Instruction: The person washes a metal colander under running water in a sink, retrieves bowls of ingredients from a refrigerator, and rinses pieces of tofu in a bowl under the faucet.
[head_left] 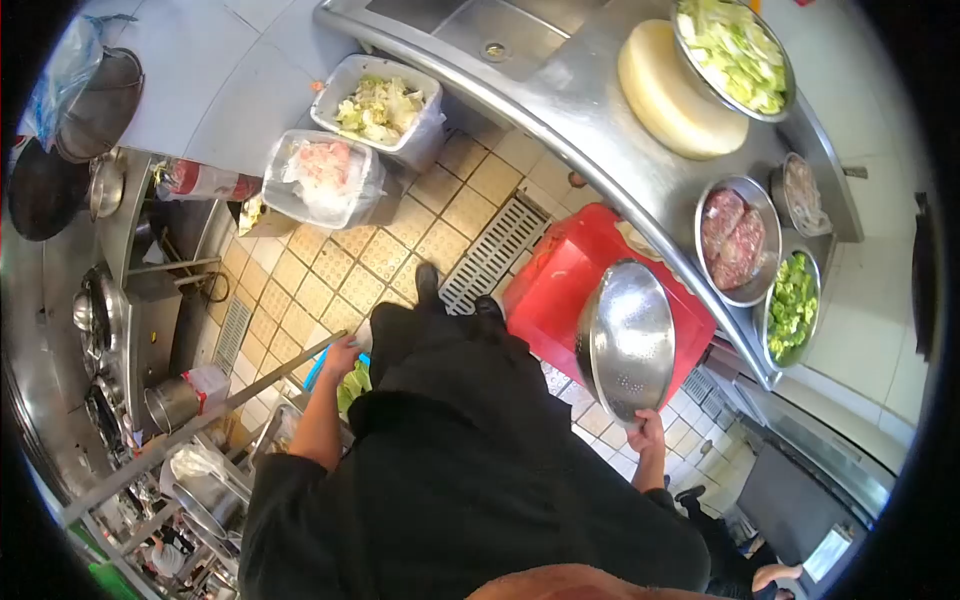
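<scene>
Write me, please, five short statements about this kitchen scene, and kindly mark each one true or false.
1. The right hand holds the metal colander by its edge. True.
2. Chopped food fills the metal colander. False: its visible inside is bare metal.
3. The meat bowl is on the floor. False: the meat bowl stands on the steel counter.
4. The thick round board is bright red. False: the thick round board is pale cream.
5. The left hand is near a blue-edged container with green leaves. True.
</scene>
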